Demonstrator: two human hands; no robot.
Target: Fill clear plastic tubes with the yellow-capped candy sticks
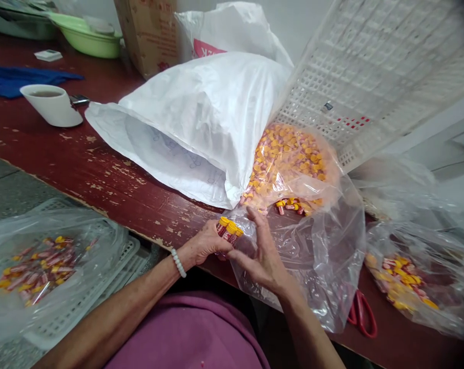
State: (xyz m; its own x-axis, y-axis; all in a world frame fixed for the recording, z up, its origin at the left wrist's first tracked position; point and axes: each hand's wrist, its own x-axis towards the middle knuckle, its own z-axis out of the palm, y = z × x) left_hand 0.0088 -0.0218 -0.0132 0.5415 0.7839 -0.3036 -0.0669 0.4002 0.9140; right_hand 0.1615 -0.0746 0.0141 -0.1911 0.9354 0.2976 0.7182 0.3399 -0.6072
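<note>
My left hand (208, 243), with a pale bead bracelet at the wrist, is closed round several small red tubes with yellow caps (229, 229), held upright side by side. Just to the right, my right hand (260, 251) has its thumb and index finger spread apart; the thumb comes close to the tubes, and whether it touches them I cannot tell. Beyond it lies a clear plastic bag (312, 261) full of the same capped tubes (289, 154), its mouth toward me. A large white sack (201, 97) gapes beside that bag.
A white plastic basket (370, 66) leans at the back right. Red-handled scissors (364, 313) and another bag of tubes (408, 279) lie at right. Lower left, a bagged pile of tubes (43, 264) rests on a white crate (78, 318). A white cup (53, 105) stands on the red table (112, 174).
</note>
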